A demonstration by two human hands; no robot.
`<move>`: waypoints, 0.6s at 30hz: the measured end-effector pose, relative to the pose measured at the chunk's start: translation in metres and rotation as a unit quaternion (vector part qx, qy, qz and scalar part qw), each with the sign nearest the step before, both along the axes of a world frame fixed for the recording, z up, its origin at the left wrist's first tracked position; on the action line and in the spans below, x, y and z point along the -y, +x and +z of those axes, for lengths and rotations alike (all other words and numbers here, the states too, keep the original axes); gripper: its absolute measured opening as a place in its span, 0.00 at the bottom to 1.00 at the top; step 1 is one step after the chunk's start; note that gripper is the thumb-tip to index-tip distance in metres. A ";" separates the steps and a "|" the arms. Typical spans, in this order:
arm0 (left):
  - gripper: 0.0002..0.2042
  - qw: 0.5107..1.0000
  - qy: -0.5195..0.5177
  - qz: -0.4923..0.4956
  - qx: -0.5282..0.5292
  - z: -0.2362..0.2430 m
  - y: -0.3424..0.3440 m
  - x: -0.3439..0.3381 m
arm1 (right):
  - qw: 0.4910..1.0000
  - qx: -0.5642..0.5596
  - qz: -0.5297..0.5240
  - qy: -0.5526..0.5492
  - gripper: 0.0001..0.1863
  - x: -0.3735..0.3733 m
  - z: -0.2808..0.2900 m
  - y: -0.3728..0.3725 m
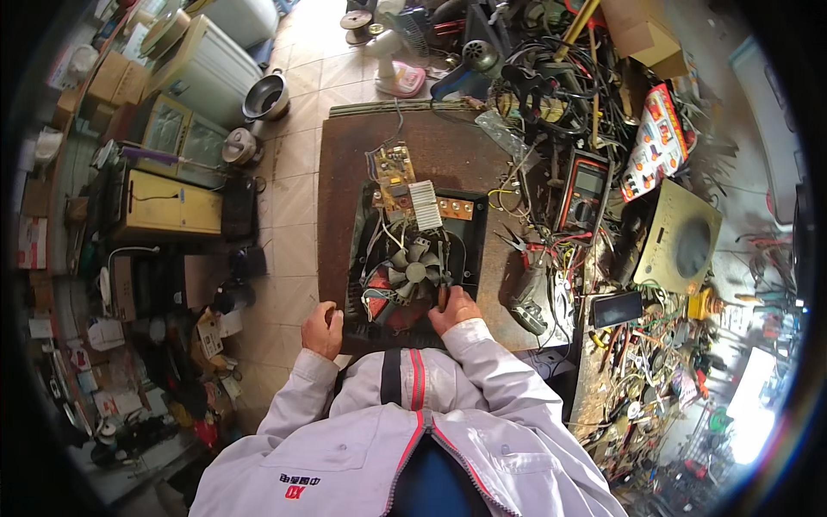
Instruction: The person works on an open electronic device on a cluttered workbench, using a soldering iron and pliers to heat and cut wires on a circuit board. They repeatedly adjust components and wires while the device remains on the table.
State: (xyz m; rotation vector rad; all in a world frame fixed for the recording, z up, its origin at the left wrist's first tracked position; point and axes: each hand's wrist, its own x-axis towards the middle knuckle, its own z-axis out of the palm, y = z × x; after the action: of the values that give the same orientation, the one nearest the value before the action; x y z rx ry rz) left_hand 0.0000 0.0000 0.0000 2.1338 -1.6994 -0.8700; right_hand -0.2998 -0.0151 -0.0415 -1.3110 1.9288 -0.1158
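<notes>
At frame centre, an open black casing [470, 234] is exposing a grey bladed fan [415, 272], which could chip if the dark tool [444, 297], pinched in the fingers of the right hand [457, 312], slips. The left hand [322, 331] is resting with curled fingers, hold impossible to tell, by the scuffed brown worktop [345, 159].

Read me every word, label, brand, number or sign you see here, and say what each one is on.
Jacket: dark characters above red ones on the chest; I won't copy out wording or brands.
Red, orange and white printed sheet: print too small to read.
Multimeter: dial markings too small; no digits I can make out on its display.
Fan: no lettering I can make out.
</notes>
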 end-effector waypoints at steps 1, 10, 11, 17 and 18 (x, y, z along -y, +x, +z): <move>0.17 1.000 -0.019 0.016 -0.017 0.017 -0.004 0.001 | 1.000 0.027 -0.011 -0.010 0.29 -0.004 0.000 0.000; 0.29 0.986 0.024 0.038 -0.163 -0.011 -0.056 0.006 | 0.977 0.131 -0.122 -0.113 0.19 -0.060 0.057 -0.174; 0.28 0.987 0.044 0.026 -0.154 -0.012 -0.061 0.012 | 0.977 0.089 -0.141 -0.136 0.18 -0.068 0.050 -0.199; 0.27 0.984 0.120 0.026 -0.127 -0.009 -0.070 0.031 | 0.933 -0.185 -0.225 -0.210 0.17 -0.081 0.002 -0.237; 0.26 0.984 0.115 0.026 -0.131 -0.006 -0.067 0.030 | 0.941 -0.137 -0.238 -0.200 0.18 -0.071 0.007 -0.218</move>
State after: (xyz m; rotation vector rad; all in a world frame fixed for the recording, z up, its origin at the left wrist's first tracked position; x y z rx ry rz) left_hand -0.0667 -0.0304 -0.0065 2.0802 -1.4668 -1.3215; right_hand -0.5176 0.0557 -0.0346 -1.1189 2.5322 -0.6252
